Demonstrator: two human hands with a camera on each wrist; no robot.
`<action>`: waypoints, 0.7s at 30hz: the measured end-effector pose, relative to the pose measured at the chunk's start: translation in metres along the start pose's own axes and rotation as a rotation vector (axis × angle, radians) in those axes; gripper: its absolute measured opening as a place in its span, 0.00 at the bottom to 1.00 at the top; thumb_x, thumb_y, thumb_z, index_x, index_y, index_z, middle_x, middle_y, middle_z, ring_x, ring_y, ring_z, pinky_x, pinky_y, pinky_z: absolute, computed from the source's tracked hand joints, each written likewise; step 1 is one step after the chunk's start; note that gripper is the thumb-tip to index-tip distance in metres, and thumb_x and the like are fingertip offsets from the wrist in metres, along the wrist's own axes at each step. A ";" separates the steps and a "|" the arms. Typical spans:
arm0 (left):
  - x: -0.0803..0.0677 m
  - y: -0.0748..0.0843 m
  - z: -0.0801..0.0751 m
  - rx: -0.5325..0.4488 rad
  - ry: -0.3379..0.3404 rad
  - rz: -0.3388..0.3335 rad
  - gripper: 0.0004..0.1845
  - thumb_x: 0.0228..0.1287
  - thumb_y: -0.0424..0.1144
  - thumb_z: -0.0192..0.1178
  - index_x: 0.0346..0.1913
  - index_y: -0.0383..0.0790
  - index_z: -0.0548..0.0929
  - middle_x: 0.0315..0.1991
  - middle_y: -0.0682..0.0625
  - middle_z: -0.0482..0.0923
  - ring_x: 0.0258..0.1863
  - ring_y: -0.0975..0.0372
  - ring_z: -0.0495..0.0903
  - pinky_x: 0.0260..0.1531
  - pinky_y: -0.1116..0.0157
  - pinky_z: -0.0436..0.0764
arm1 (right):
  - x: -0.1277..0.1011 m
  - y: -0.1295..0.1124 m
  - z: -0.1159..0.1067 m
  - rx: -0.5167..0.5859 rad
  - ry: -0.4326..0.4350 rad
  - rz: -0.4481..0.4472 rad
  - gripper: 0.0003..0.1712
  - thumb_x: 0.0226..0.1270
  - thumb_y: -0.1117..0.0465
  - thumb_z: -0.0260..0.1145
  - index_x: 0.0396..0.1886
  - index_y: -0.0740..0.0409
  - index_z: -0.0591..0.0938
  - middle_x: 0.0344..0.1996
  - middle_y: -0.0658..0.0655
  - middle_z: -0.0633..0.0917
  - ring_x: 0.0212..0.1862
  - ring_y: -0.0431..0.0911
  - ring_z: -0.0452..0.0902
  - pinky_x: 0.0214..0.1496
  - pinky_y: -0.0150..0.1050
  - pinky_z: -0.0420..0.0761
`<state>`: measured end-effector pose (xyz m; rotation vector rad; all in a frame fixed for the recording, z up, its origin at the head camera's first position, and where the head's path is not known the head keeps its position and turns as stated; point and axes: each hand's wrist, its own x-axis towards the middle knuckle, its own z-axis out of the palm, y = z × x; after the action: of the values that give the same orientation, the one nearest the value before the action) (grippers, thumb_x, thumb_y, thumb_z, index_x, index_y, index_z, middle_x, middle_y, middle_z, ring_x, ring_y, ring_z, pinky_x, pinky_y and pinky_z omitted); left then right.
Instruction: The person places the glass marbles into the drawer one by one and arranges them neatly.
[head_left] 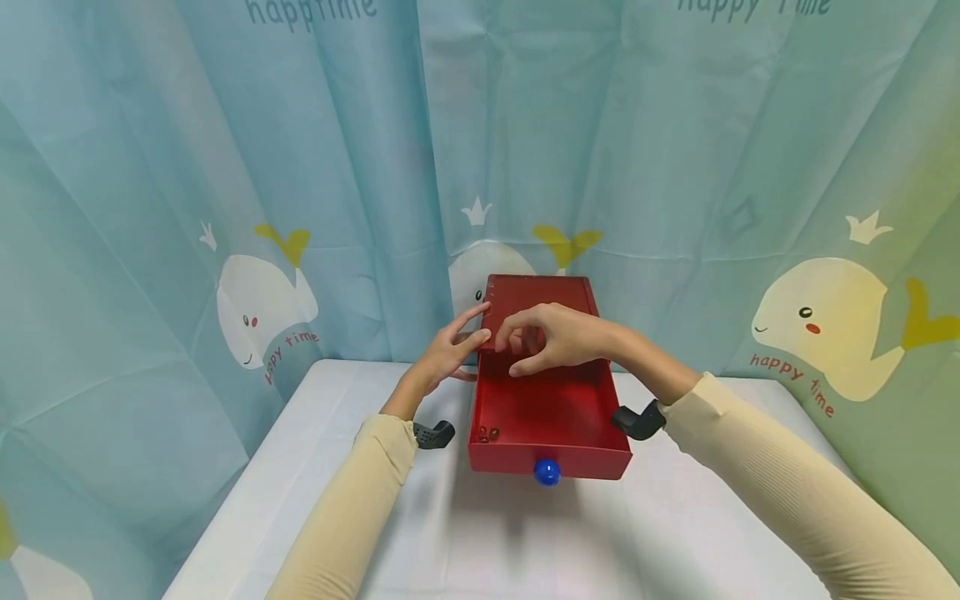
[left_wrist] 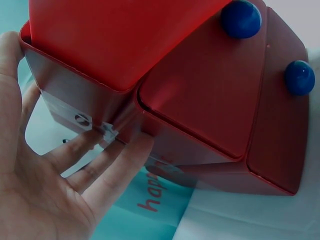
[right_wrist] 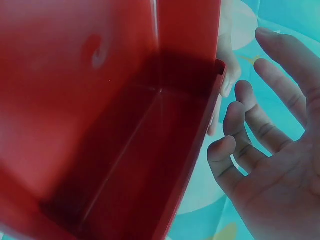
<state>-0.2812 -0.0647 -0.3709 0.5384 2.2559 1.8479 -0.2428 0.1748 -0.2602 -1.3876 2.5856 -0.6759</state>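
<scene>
A red drawer cabinet (head_left: pixel 538 290) stands on the table with its top drawer (head_left: pixel 555 408) pulled far out. My left hand (head_left: pixel 446 354) steadies the cabinet's left side, thumb near the top edge and fingers spread along the side wall, as the left wrist view also shows. Over the cabinet's front top edge and the back of the drawer hovers my right hand (head_left: pixel 562 337), its fingers loosely bent. Nothing shows between those fingers in the right wrist view. Several small brownish-gold pieces (head_left: pixel 488 434) lie in the drawer's front left corner; their kind is too small to tell.
A blue round knob (head_left: pixel 547 472) sticks out from the open drawer's front. Below it, two more drawers with blue knobs (left_wrist: pixel 300 78) are closed. White cloth covers the table (head_left: pixel 360 396). A blue curtain (head_left: pixel 375 167) with whale prints hangs right behind the cabinet.
</scene>
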 end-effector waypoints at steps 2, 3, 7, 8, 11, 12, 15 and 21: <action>0.000 0.001 0.000 -0.004 -0.002 -0.002 0.32 0.73 0.55 0.59 0.77 0.70 0.63 0.74 0.42 0.68 0.69 0.45 0.72 0.45 0.43 0.86 | -0.001 0.000 0.000 0.004 0.000 0.000 0.18 0.62 0.52 0.77 0.51 0.48 0.86 0.39 0.49 0.85 0.42 0.43 0.80 0.44 0.41 0.83; 0.000 0.001 0.000 -0.007 -0.003 -0.004 0.33 0.73 0.55 0.59 0.78 0.70 0.64 0.74 0.42 0.68 0.69 0.45 0.71 0.45 0.43 0.86 | -0.001 0.000 0.000 0.005 0.001 0.000 0.19 0.62 0.52 0.77 0.51 0.48 0.86 0.39 0.49 0.85 0.43 0.43 0.80 0.44 0.42 0.83; -0.001 0.002 0.000 -0.008 -0.006 -0.006 0.33 0.73 0.55 0.59 0.78 0.70 0.63 0.74 0.42 0.68 0.70 0.45 0.71 0.46 0.43 0.86 | -0.003 -0.001 -0.001 0.012 0.004 -0.005 0.19 0.62 0.52 0.77 0.52 0.48 0.86 0.39 0.49 0.85 0.42 0.43 0.80 0.44 0.42 0.83; -0.001 0.002 0.000 -0.009 -0.006 -0.006 0.32 0.73 0.55 0.59 0.78 0.70 0.63 0.74 0.42 0.68 0.70 0.45 0.71 0.46 0.43 0.86 | -0.003 -0.001 -0.001 0.012 0.005 -0.007 0.19 0.62 0.52 0.77 0.52 0.48 0.86 0.39 0.49 0.85 0.42 0.43 0.80 0.44 0.42 0.83; -0.002 0.003 0.000 -0.004 -0.007 -0.005 0.32 0.74 0.54 0.58 0.77 0.71 0.63 0.74 0.42 0.67 0.70 0.46 0.71 0.46 0.43 0.86 | -0.004 -0.002 -0.001 0.012 0.008 -0.009 0.19 0.62 0.51 0.77 0.52 0.48 0.86 0.39 0.49 0.85 0.42 0.43 0.80 0.44 0.43 0.83; -0.002 0.002 0.000 -0.003 -0.006 -0.004 0.32 0.74 0.54 0.58 0.77 0.71 0.63 0.74 0.42 0.67 0.70 0.46 0.72 0.46 0.43 0.86 | -0.005 -0.002 -0.001 0.011 0.010 -0.011 0.20 0.62 0.51 0.77 0.52 0.48 0.85 0.39 0.49 0.85 0.42 0.43 0.80 0.43 0.42 0.83; -0.003 0.002 0.000 -0.001 -0.005 -0.002 0.32 0.74 0.54 0.58 0.77 0.71 0.63 0.74 0.42 0.68 0.69 0.46 0.72 0.46 0.43 0.86 | -0.007 -0.003 -0.002 0.015 0.014 -0.015 0.21 0.63 0.51 0.77 0.54 0.48 0.85 0.40 0.50 0.85 0.42 0.44 0.80 0.43 0.43 0.84; -0.003 0.003 0.000 -0.007 -0.003 -0.008 0.32 0.74 0.54 0.59 0.77 0.70 0.64 0.73 0.41 0.69 0.69 0.46 0.72 0.45 0.44 0.86 | -0.017 -0.007 -0.003 0.016 0.041 -0.026 0.25 0.63 0.51 0.76 0.59 0.47 0.83 0.41 0.52 0.85 0.40 0.43 0.81 0.43 0.42 0.85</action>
<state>-0.2773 -0.0650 -0.3680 0.5304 2.2453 1.8499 -0.2287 0.1866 -0.2560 -1.4194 2.5911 -0.7348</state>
